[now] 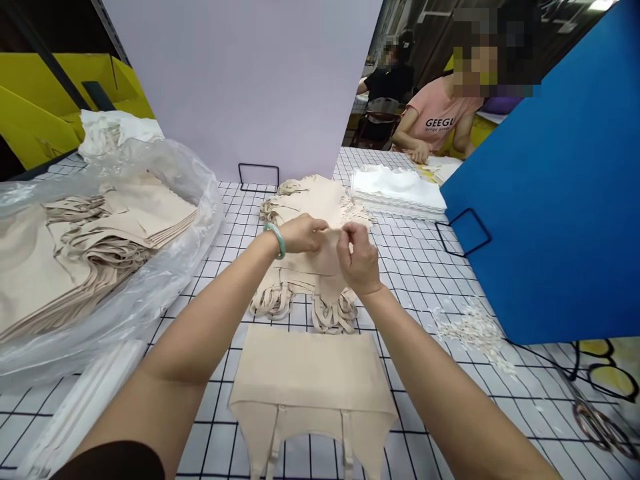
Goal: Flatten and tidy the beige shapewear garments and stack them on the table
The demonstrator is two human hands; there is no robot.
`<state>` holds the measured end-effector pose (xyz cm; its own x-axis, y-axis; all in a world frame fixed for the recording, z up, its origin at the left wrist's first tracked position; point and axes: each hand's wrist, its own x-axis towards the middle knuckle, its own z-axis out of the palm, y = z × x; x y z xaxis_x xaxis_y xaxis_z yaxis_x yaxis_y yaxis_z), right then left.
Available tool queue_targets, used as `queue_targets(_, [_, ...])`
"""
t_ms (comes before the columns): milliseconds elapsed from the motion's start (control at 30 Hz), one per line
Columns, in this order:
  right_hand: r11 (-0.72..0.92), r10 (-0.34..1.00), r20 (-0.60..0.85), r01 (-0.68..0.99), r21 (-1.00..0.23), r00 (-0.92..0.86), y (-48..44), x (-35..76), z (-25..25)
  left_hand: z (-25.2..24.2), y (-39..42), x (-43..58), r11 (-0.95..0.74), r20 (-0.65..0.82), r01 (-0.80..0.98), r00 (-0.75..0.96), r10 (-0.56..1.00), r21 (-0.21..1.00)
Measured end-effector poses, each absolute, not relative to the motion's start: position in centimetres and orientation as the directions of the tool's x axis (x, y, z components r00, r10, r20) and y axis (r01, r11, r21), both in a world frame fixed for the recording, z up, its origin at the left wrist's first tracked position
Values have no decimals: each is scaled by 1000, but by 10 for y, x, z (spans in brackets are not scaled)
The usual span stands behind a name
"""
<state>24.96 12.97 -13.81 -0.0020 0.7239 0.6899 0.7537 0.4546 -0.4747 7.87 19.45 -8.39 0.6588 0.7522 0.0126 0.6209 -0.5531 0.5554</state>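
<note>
My left hand (302, 233), with a pale green bangle at the wrist, pinches the edge of a beige strapped garment (327, 255). Opposite it, my right hand (359, 257) grips the same fabric with thumb and fingers closed. The held piece is raised over a pile of beige garments (315, 193), whose looped straps hang at the sides and front. Nearer to me a single beige garment (313, 373) lies flat, its two straps pointing toward me. Exactly which edge my fingers hold is partly hidden.
At left, a clear plastic bag (200, 207) holds stacked beige garments. White cloths (400, 190) are piled behind right. White scraps (475, 330) lie before a blue panel (550, 200); scissors (600, 423) rest at the right edge. A co-worker in pink (440, 117) sits beyond.
</note>
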Motion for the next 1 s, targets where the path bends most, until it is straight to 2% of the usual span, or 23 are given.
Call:
queue_targets(67, [467, 712, 688, 638, -612, 139, 128, 240, -121, -77, 199, 63, -497, -93, 726, 604, 792, 475])
queue_targets(133, [475, 715, 658, 526, -705, 237, 127, 234, -103, -72, 199, 43, -469, -103, 787, 547, 831, 401])
queue_targets(167, [486, 718, 647, 478, -731, 259, 126, 234, -93, -69, 198, 31, -465, -88, 789, 538, 838, 401])
queue_targets(267, [539, 723, 648, 394, -745, 238, 118, 241, -61, -57, 181, -2, -416, -55, 741, 518, 854, 526])
queue_targets(333, [583, 700, 684, 388, -714, 206, 103, 251, -37, -45, 161, -19, -334, -9, 691, 442, 897, 641])
queue_targets(400, [643, 635, 747, 401, -653, 198, 80, 262, -14, -34, 135, -28, -280, 67, 577, 362, 930, 767])
queue_targets(467, [695, 539, 813, 427, -578, 222, 48, 270, 6, -24, 104, -31, -297, 170, 406, 319, 932, 864])
queue_targets(567, [676, 480, 834, 490, -550, 273, -10, 277, 21, -16, 50, -32, -379, 336, 111, 283, 898, 919])
queue_targets(633, [629, 491, 810, 514, -584, 320, -45, 278, 20, -18, 14, -33, -360, 360, -49, 249, 899, 932])
queue_targets(733, [556, 512, 749, 503, -662, 420, -81, 280, -5, -37, -28, -34, -181, 194, -79, 232, 953, 980])
queue_targets(800, [450, 597, 640, 458, -766, 484, -89, 282, -37, -62, -42, -32, -29, 42, -53, 245, 969, 998])
queue_targets(900, [138, 805, 296, 322, -937, 514, -85, 287, -102, -109, -44, -25, 183, -176, -9, 234, 956, 983])
queue_targets(1000, [-108, 910, 50, 351, -930, 412, -76, 292, -163, -150, -37, -19, 321, -329, 78, 126, 936, 944])
